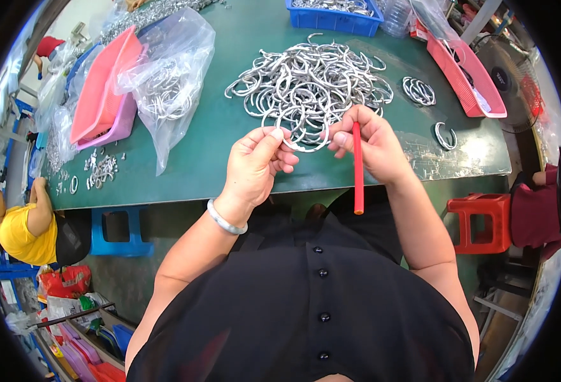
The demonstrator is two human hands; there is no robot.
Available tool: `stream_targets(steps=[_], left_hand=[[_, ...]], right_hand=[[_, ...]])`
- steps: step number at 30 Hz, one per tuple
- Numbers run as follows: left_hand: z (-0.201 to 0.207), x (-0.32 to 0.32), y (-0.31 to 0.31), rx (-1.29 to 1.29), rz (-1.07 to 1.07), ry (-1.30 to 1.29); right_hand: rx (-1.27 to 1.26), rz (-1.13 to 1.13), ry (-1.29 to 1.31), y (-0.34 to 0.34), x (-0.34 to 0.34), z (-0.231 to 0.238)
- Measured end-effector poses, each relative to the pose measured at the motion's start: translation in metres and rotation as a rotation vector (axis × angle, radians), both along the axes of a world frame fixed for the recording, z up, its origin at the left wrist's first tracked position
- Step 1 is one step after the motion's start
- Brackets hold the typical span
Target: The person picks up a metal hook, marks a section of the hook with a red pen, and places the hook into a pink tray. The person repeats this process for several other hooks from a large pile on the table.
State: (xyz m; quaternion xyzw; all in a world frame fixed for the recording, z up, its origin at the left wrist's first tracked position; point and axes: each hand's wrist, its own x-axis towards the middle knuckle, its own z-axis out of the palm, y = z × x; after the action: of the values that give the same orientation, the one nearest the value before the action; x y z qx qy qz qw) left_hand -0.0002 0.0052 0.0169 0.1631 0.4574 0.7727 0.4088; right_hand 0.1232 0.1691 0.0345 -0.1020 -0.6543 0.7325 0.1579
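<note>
In my left hand point(258, 158), thumb and fingers pinch one side of a silver metal ring point(304, 151). My right hand point(369, 141) is closed around a red rod point(359, 175), which hangs down past the table's front edge, its lower end orange. The right fingertips are at the other side of the same ring; whether they grip it is unclear. Just beyond both hands lies a large heap of open, C-shaped silver rings point(312, 79).
To the right lie a small stack of rings point(419, 91), a separate few point(445, 136) and a pink basket point(468, 76). A blue bin point(334, 20) stands at the back. Leftward are a clear plastic bag point(178, 70), pink baskets point(107, 86) and small metal parts point(102, 170). Other people sit at both sides.
</note>
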Motion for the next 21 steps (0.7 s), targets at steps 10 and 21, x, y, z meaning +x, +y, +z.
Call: stream_targets(steps=[10, 21], left_hand=[[-0.007, 0.009, 0.000, -0.051, -0.015, 0.014], [-0.015, 0.011, -0.004, -0.094, -0.015, 0.209]], right_hand=[[-0.246, -0.031, 0.051, -0.010, -0.002, -0.024], [-0.202, -0.068, 0.069, -0.012, -0.002, -0.035]])
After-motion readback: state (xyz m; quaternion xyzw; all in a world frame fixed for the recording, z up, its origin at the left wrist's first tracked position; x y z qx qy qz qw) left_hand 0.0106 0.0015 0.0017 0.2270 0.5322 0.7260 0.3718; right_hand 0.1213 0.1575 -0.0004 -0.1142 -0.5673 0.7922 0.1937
